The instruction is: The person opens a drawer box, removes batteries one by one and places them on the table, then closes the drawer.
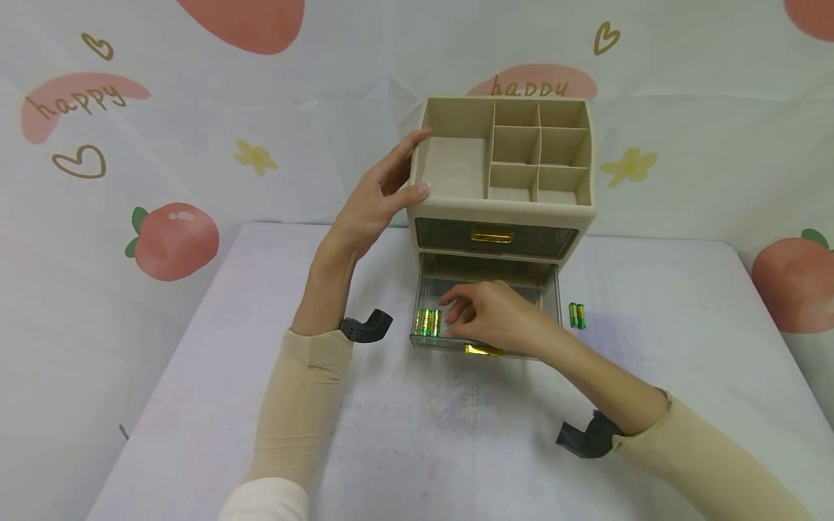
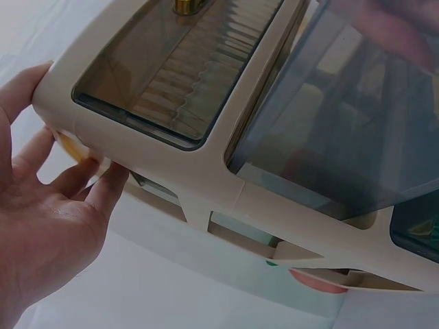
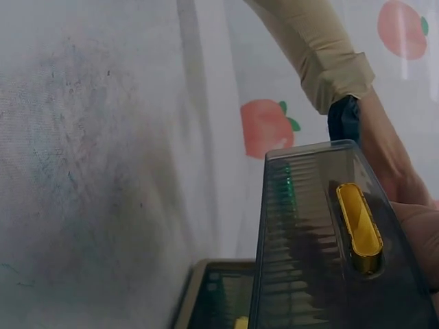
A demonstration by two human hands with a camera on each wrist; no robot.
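A left hand (image 1: 373, 194) grips a beige organizer (image 1: 502, 211) at ten o'clock while a right hand (image 1: 494, 315) hangs loosely relaxed above the open drawer (image 1: 551, 297), green batteries (image 1: 428, 323) at its eight o'clock, a second pair (image 1: 577, 315) outside at three.

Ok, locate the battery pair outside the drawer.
In the head view, the two batteries lie on the table, just right of the open drawer.
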